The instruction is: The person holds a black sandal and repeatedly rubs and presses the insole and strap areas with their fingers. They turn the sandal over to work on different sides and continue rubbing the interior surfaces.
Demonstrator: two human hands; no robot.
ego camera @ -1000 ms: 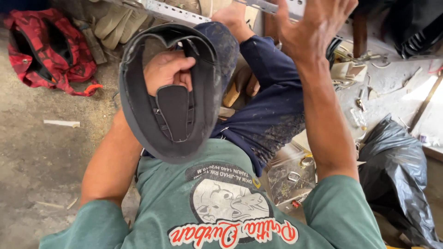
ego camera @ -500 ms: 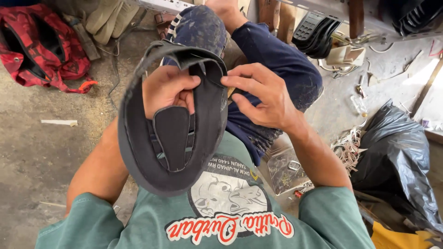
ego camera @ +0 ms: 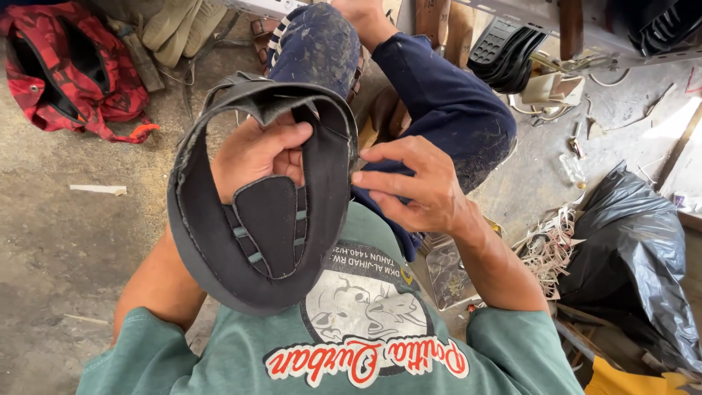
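Dark sandal upper, a curved grey-black sole piece with straps, raised in front of the chest above the teal printed shirt. Left hand tucked inside the strap loop, fingers curled closed around the strap and gripping it. Right hand at the outer edge, fingertips pinched against the rim and touching it. Navy trouser knee just behind. Red patterned bag on the concrete floor, far left. Black plastic sack at right, beside pale scrap strips. Stacked black soles near the top.
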